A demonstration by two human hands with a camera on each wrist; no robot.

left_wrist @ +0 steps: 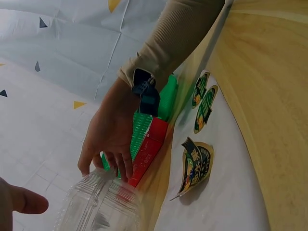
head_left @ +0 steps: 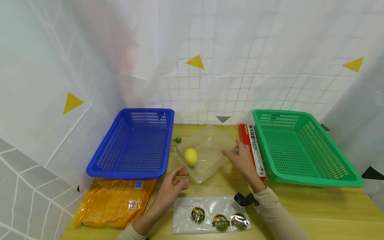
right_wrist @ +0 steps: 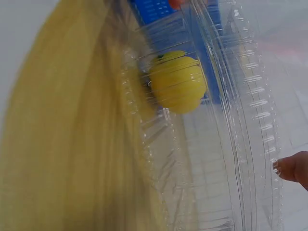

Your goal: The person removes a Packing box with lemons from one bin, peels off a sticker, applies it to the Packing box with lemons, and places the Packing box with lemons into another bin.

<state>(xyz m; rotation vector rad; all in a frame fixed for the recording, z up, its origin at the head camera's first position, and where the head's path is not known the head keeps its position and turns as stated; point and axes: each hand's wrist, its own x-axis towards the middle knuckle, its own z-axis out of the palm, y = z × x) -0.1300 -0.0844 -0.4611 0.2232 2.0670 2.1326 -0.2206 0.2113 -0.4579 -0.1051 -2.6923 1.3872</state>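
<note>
A clear plastic box (head_left: 211, 151) lies turned cornerwise on the table, with a yellow lemon-like fruit (head_left: 191, 157) inside at its left end. My right hand (head_left: 242, 159) is at the box's right corner, its thumb apart from the other fingers. In the right wrist view, the thumb tip (right_wrist: 288, 169) is right at the ridged edge of the box. The left wrist view shows the right hand's fingers (left_wrist: 124, 166) hanging down by that corner. Near the front left side of the box is my left hand (head_left: 174, 186), fingers loosely bent with nothing between them.
A blue basket (head_left: 130, 175) stands left, a green basket (head_left: 315, 181) right. Beside the green one lies a red pasta box (head_left: 252, 150). An orange packet (head_left: 115, 203) and a clear bag with round labels (head_left: 210, 206) lie in front. Behind is a small green-and-red item (head_left: 178, 139).
</note>
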